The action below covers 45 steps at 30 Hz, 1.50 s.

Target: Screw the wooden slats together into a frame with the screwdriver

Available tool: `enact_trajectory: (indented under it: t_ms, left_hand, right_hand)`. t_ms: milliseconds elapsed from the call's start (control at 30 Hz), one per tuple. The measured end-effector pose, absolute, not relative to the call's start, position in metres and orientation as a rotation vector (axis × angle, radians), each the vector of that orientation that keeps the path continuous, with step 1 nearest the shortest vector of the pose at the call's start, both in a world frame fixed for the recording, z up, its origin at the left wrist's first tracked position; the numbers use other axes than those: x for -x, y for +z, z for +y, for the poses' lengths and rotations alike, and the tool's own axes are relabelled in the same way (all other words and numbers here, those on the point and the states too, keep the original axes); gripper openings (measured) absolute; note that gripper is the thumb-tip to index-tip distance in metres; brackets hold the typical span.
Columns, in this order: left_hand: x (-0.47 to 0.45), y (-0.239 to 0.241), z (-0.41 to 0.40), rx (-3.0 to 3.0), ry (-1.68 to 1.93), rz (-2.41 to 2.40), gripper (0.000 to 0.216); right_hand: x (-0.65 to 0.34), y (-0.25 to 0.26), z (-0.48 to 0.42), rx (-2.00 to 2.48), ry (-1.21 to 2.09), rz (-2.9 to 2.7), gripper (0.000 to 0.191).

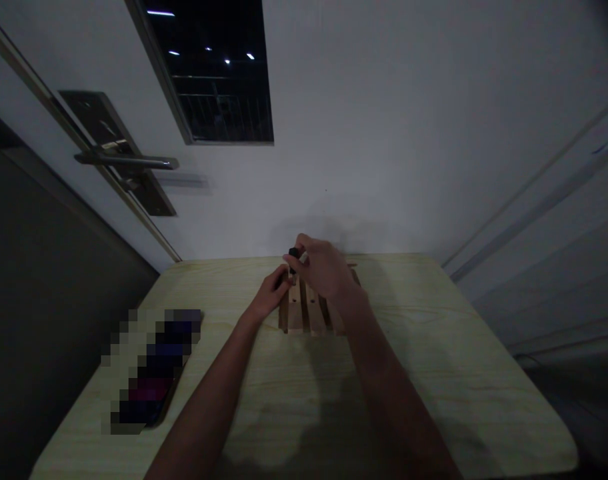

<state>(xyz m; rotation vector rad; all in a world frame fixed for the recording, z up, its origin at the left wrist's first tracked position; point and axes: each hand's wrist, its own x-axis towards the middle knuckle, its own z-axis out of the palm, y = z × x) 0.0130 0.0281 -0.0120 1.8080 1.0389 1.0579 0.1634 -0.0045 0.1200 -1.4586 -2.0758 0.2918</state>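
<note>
A small wooden slatted piece point(304, 313) lies on the far middle of a pale wooden table point(434, 347). My right hand point(324, 270) hovers over its top end, fingers pinched on a small dark object point(293, 253) that looks like a tool handle or knob. My left hand point(274, 292) rests against the left edge of the wooden piece, fingers curled at its upper corner. What the left fingers hold, if anything, is hidden.
A dark flat object point(151, 367), blurred out, lies at the table's left. Behind the table stands a white door with a metal lever handle point(127, 161) and a dark window pane point(219, 73). The room is dim.
</note>
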Motion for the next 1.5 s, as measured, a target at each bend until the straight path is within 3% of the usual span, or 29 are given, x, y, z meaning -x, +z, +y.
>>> enact_trajectory:
  t_ms: [533,1067,1500]
  left_hand:
    - [-0.015,-0.006,0.027,-1.823,1.079,1.005,0.032]
    - [-0.016,-0.007,0.026,-1.798,1.083,1.033,0.034]
    - [-0.009,-0.024,0.034,-1.786,1.131,1.016,0.036]
  right_hand:
    - [-0.166,0.116,-0.004,1.248,0.283,-2.207,0.04]
    - [-0.165,0.117,-0.004,1.313,0.194,-2.126,0.009]
    - [-0.165,0.111,0.002,1.232,0.281,-2.15,0.039]
